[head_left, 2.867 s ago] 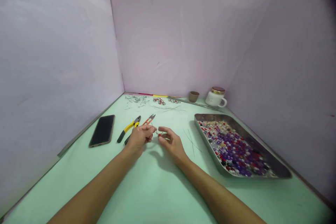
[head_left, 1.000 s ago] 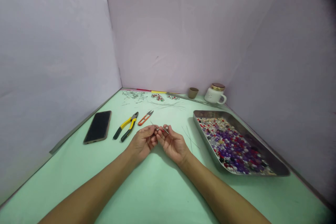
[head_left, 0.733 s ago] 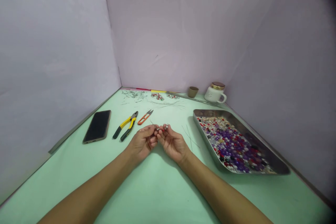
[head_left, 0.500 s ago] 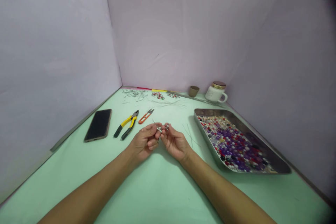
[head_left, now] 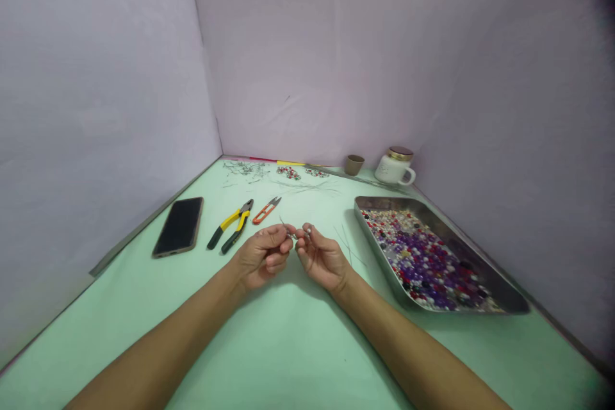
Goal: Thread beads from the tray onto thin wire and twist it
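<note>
Over the middle of the green table, my left hand (head_left: 264,256) and my right hand (head_left: 323,261) meet at the fingertips. Between them is a small piece of beaded wire (head_left: 295,236), mostly covered by the fingers. My left thumb and forefinger pinch one side of it, and a thin wire end sticks up there. The right thumb and forefinger pinch the other side, where a pale bead (head_left: 308,230) shows. Beyond my left hand lie orange thread snips (head_left: 265,212) and yellow-black pliers (head_left: 231,225).
A metal tray (head_left: 394,278) of mixed beads stands at right. A phone (head_left: 179,227) lies at left. Along the back are wire scraps (head_left: 245,170), beaded pieces (head_left: 288,172), a brown cup (head_left: 354,165) and a lidded white mug (head_left: 394,168). Loose wires (head_left: 346,246) lie beside my right hand.
The fingertips have shifted slightly around the beaded wire, and the wire end by my left hand stands more upright. The whole view has moved a little.
</note>
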Motion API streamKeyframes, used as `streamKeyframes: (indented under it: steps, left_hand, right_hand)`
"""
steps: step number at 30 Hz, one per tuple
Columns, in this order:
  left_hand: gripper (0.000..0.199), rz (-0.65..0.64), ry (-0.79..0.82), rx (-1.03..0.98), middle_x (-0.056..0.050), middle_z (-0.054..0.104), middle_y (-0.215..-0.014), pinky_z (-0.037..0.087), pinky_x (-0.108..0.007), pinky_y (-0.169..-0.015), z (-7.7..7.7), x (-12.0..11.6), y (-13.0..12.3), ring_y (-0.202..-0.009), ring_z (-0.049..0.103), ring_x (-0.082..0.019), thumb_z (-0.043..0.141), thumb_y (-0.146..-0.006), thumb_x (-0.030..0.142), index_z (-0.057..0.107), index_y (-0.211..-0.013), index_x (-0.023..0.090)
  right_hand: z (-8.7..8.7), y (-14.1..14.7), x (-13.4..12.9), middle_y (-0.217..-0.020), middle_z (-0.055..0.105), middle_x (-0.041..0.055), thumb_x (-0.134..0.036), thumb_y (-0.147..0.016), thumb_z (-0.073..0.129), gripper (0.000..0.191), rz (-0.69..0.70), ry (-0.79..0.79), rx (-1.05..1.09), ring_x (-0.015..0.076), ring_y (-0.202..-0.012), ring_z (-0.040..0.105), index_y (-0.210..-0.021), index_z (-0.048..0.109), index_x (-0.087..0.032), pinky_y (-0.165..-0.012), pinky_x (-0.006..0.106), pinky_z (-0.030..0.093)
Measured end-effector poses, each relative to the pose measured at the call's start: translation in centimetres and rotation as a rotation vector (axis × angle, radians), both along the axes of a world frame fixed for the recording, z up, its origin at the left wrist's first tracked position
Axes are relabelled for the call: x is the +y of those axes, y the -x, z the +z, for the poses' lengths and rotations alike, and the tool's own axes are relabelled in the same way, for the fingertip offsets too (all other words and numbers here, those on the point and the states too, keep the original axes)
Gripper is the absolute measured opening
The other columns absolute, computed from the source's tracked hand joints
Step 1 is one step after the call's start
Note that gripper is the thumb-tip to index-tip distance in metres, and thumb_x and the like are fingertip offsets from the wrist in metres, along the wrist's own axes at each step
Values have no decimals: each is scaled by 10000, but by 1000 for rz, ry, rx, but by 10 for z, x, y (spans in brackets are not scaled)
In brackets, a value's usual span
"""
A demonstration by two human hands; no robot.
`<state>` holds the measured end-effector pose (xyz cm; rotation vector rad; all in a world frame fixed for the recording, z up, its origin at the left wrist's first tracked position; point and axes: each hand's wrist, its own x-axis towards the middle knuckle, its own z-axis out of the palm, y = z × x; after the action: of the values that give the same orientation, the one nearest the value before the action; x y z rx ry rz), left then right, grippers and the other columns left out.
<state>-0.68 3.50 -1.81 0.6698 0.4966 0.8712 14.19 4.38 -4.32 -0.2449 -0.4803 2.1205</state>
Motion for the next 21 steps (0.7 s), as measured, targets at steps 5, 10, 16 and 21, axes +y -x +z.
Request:
streamKeyframes:
  steps: [5, 10, 16, 21]
  left_hand:
    - [139, 144, 3, 12, 6, 499, -621, 289, -125, -361, 2, 2, -2, -396, 365, -4, 599, -693, 183, 573, -813, 117]
    - [92, 176, -28, 8, -22, 511, -668, 321, -133, -386, 3, 0, -5, -466, 406, -25, 593, -692, 164, 582, -739, 86]
    - [111, 180, -26, 22, -34, 505, -631, 324, -135, -392, 4, 1, -5, -477, 399, -32, 612, -665, 165, 593, -699, 61]
    - [116, 119, -28, 92, -50, 525, -678, 323, -148, -394, 8, 2, 1, -474, 402, -29, 645, -609, 140, 587, -664, 55]
  right_hand:
    - [-3, 0, 3, -712, 677, 16, -152, -746, 568, 22, -23, 1, 26, 84, -646, 639, -750, 583, -136, -614, 161, 528]
    - [-5, 2, 3, -711, 672, 19, -144, -739, 574, 24, -30, 13, 24, 76, -640, 634, -741, 583, -122, -628, 150, 524]
    - [-4, 4, 0, -670, 657, 6, -145, -665, 649, 105, -22, -9, -4, 80, -634, 628, -738, 579, -117, -636, 152, 523]
    - [-1, 1, -1, -653, 637, -16, -172, -639, 675, 147, 5, -80, -74, 65, -581, 611, -729, 568, -127, -574, 138, 524]
